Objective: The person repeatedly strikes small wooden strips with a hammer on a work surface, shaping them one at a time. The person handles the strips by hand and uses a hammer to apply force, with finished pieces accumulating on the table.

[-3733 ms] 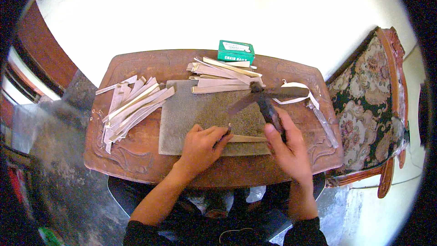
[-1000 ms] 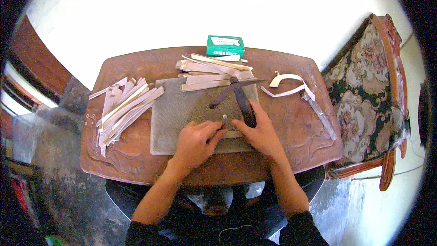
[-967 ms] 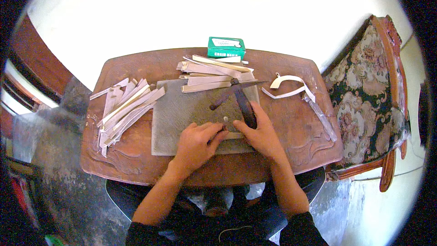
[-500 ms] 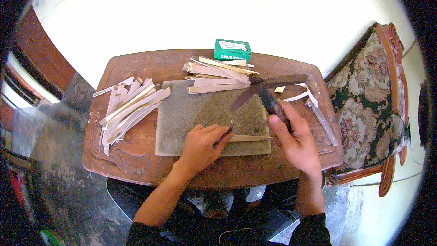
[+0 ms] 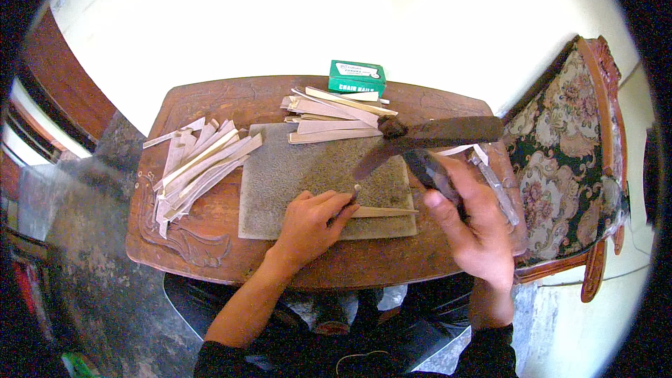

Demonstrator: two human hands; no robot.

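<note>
My left hand point(image 5: 316, 224) rests on a grey slab point(image 5: 280, 168), its fingers pinching a short dark rod point(image 5: 355, 194) with a pale round top, held roughly upright. Beneath those fingertips a narrow beige strip point(image 5: 385, 212) lies along the slab and tapers to the right. My right hand point(image 5: 472, 220) is wrapped round the dark handle of a hammer point(image 5: 441, 133). The blurred hammer head hangs over the slab's right part, one end near the rod's top. I cannot tell what the rod's lower end touches; the left fingers hide it.
Loose beige strips point(image 5: 203, 168) lie heaped on the left of the carved wooden table point(image 5: 259, 262). Another bundle of strips point(image 5: 332, 115) sits behind the slab, near a green box point(image 5: 357, 78). A wrapped, slim tool point(image 5: 497, 189) is at the right, beside a floral chair point(image 5: 560, 168).
My right hand and the hammer have shifted to the right, away from the left hand. The left hand, the rod and the strip have stayed in place.
</note>
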